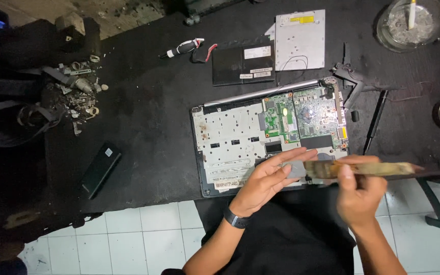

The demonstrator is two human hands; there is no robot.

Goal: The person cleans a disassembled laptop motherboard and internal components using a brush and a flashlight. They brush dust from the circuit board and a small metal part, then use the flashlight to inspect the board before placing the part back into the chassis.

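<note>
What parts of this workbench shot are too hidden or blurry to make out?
- Head view: brush in the right hand is motion-blurred; its bristle end is unclear.
- Opened laptop: its near edge is covered by the left hand.
- Glass dish is cut off by the top edge.
- Metal scraps: too small.

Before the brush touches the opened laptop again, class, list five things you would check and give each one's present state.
1. Brush gripped in the right hand: ok.
2. Bristle end against the left hand fingers, off the board: ok.
3. Green circuit board exposed and unobstructed: ok.
4. Opened laptop lying flat on the black table: ok.
5. Removed optical drive and black battery set apart from the laptop: ok.
6. Bristles free of dust: cannot tell, the brush is blurred.
</note>
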